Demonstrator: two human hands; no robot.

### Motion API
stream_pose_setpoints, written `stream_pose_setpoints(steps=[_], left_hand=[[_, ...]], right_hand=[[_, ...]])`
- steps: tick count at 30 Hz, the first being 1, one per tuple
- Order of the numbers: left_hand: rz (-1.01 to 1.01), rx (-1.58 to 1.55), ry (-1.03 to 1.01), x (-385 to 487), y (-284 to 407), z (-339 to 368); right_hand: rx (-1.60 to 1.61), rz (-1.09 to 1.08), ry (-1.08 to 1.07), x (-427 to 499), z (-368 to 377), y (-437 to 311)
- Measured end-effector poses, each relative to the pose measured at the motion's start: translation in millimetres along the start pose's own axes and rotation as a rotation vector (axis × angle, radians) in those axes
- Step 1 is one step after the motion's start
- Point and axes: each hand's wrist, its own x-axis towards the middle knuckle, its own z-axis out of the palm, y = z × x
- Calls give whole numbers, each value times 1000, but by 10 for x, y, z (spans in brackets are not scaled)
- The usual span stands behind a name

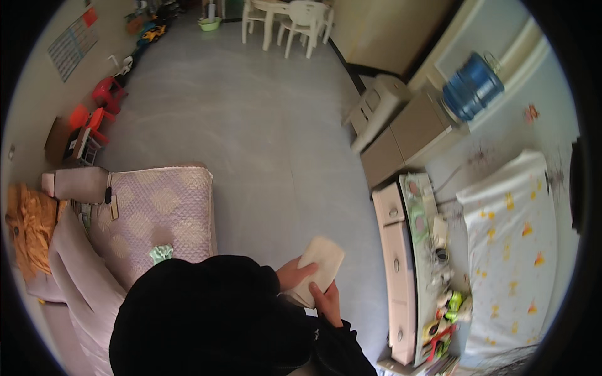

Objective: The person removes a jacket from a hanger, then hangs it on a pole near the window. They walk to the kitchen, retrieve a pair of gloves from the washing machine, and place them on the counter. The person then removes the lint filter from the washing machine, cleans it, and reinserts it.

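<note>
A cream folded cloth (321, 263) is held between both hands in front of the black sleeves and dark clothing, above the grey floor. My left hand (296, 273) grips its left side, with the thumb lying on top. On the lower right side, my right hand (327, 301) holds the same cloth, its thumb pressed on the upper face. The fingers of both hands are mostly hidden beneath it.
A sofa with a quilted cover (188, 211) stands at left, a small green cloth (161, 253) on it. At right are a drawer cabinet (400, 291), a brown low cupboard (400, 136) and a blue water bottle (472, 87). White chairs (305, 19) stand far ahead.
</note>
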Motion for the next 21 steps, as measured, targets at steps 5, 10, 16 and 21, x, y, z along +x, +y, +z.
stream_pose_setpoints(steps=[5, 10, 16, 21], left_hand=[[82, 128, -24, 580, 339, -491], [223, 80, 19, 1250, 626, -853], [313, -75, 449, 1301, 1232, -1391], [416, -224, 607, 1292, 1601, -2043]], right_hand=[[141, -52, -111, 1051, -126, -240], [25, -7, -317, 2286, -283, -449], [122, 257, -712, 3482, 475, -812], [66, 223, -864, 4235, 1334, -901]])
